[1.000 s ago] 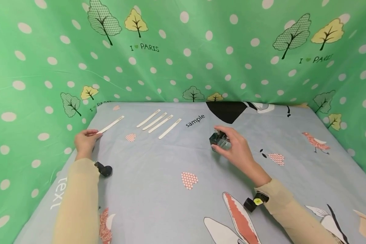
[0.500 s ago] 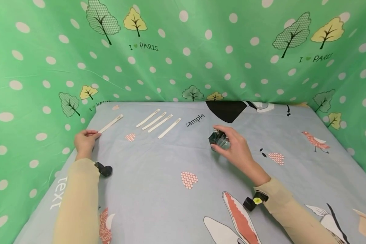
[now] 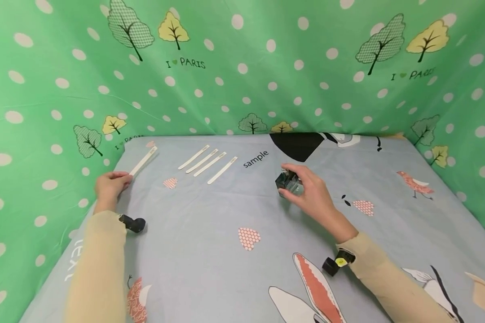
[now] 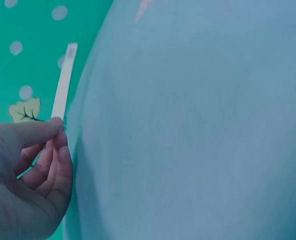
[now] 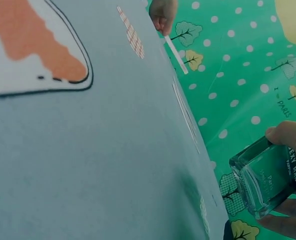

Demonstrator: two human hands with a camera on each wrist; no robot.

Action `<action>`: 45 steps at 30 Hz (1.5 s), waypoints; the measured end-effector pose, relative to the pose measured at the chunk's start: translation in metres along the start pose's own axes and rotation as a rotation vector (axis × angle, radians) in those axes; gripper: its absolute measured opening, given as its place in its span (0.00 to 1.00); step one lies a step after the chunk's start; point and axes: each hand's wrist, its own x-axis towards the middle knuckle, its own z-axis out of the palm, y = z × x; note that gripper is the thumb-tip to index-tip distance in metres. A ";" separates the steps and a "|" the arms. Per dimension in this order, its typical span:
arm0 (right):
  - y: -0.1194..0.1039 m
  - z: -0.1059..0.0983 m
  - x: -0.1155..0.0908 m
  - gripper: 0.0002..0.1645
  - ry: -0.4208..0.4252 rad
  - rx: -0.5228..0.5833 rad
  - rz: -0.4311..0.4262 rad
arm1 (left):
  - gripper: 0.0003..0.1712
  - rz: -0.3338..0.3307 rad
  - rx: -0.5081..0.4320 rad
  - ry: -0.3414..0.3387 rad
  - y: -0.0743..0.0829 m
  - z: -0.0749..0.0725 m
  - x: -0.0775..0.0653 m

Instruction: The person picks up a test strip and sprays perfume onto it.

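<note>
Between thumb and fingertips my left hand pinches the lower end of a white perfume test strip, whose small printed end points up and away. In the left wrist view that strip stands out beyond the thumb. My right hand holds a dark green glass perfume bottle around its sides, with a finger near the sprayer at its top. Lettering and a thick glass base show on the bottle in the right wrist view, where it appears lifted off the cloth. Whether the sprayer is pressed cannot be seen.
Several more white strips lie side by side on the grey-blue printed cloth, left of the printed word "sample". A green dotted curtain hangs behind and along both sides of the table.
The strip in my left hand has swung to a steeper angle, its printed end raised and shifted slightly left. The right hand keeps its hold on the bottle, nearly still. The view has shifted slightly.
</note>
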 end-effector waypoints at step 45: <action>0.003 0.002 0.005 0.39 -0.015 0.005 -0.003 | 0.19 0.409 0.086 -0.384 0.080 0.058 -0.093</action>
